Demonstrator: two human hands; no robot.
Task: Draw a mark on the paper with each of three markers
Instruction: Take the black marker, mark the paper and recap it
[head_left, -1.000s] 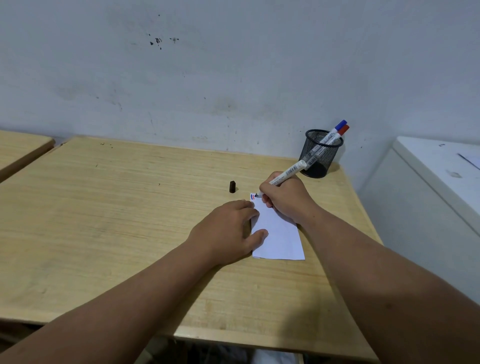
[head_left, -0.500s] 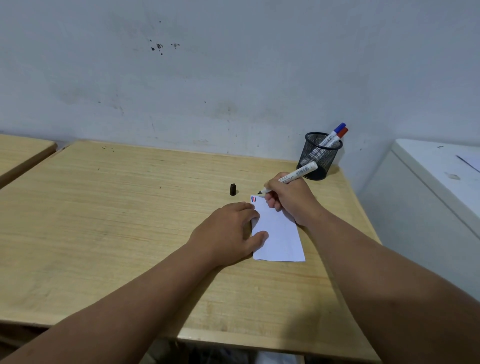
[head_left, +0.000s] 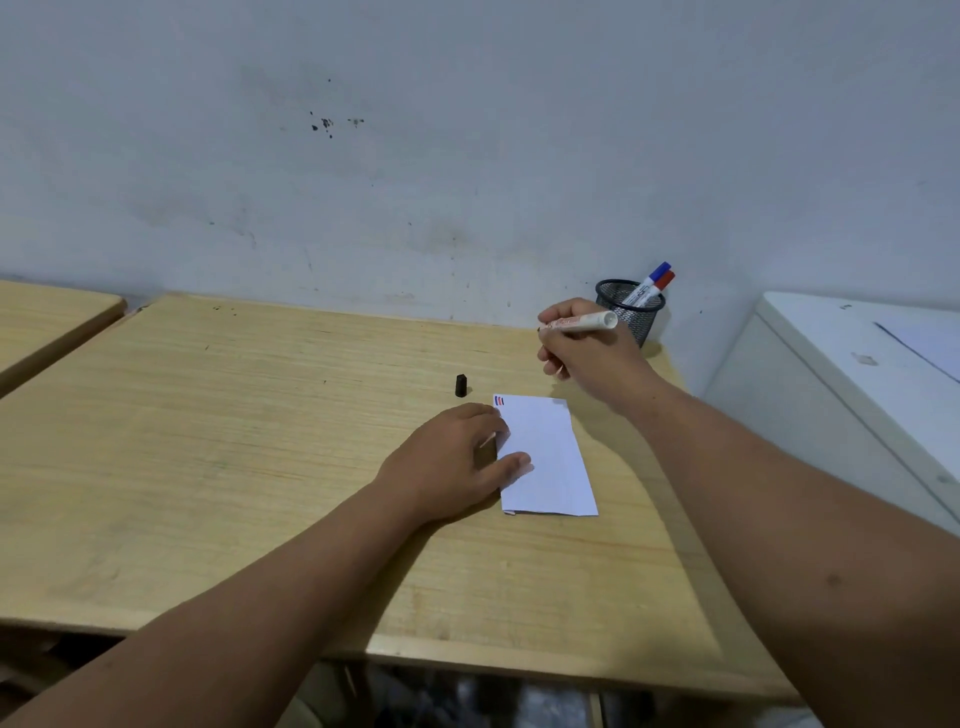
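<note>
While the left hand (head_left: 457, 457) lies flat on the wooden table (head_left: 218, 441), its fingers (head_left: 511, 461) are spread and released, gripping nothing, with the thumb and fingertips pressing down on the left edge of the white paper (head_left: 545, 457). The paper lies flat on the table's right half, its long side running from near to far. At its far left corner sit short coloured marks (head_left: 500, 400), blue and red lines stacked closely; whether a third mark is there cannot be told at this size.

The right hand (head_left: 587, 353) is raised above the table just beyond the paper's far edge, apart from the sheet. Its fingers are clenched around a white marker (head_left: 582, 322), which lies nearly level in the grip, its blunt white end pointing right and its writing end pointing left, past the fingertips. The tip itself is too small to make out.

A small black cap (head_left: 461, 385) stands on the table just left of the paper's far corner, touching neither hand. At the far right of the table, against the wall (head_left: 467, 130), a black mesh pen cup (head_left: 631, 312) holds two markers, one with a blue cap (head_left: 658, 270) and one with a red cap (head_left: 665, 280), both leaning right. A white cabinet (head_left: 857, 374) stands beside the table's right side.
</note>
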